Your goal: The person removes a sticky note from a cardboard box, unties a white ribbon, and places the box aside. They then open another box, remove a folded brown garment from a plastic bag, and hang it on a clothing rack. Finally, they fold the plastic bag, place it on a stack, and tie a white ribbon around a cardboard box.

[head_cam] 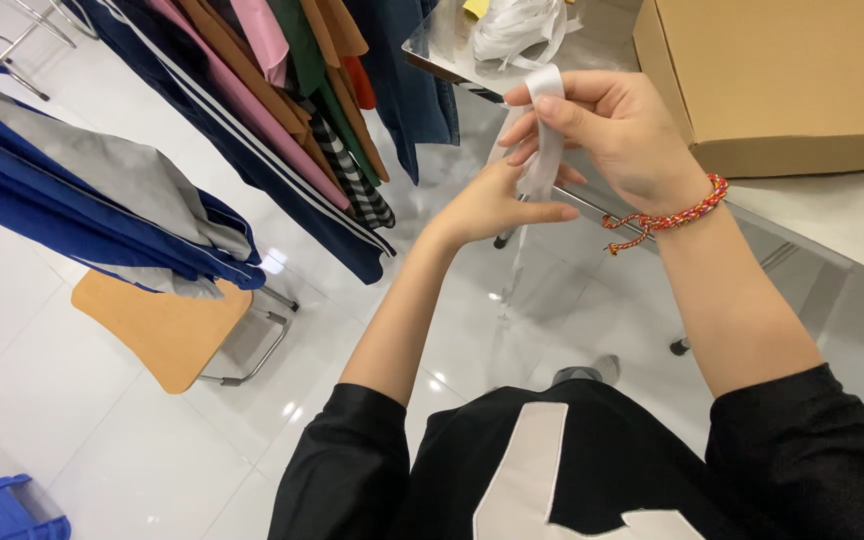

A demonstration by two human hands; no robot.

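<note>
My right hand pinches a white ribbon just left of the cardboard box; my left hand (fingers loosely spread) touches it below.

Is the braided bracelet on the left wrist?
No, the red braided bracelet sits on the wrist of the right hand, which pinches the white ribbon; the left hand has a bare wrist.
</note>
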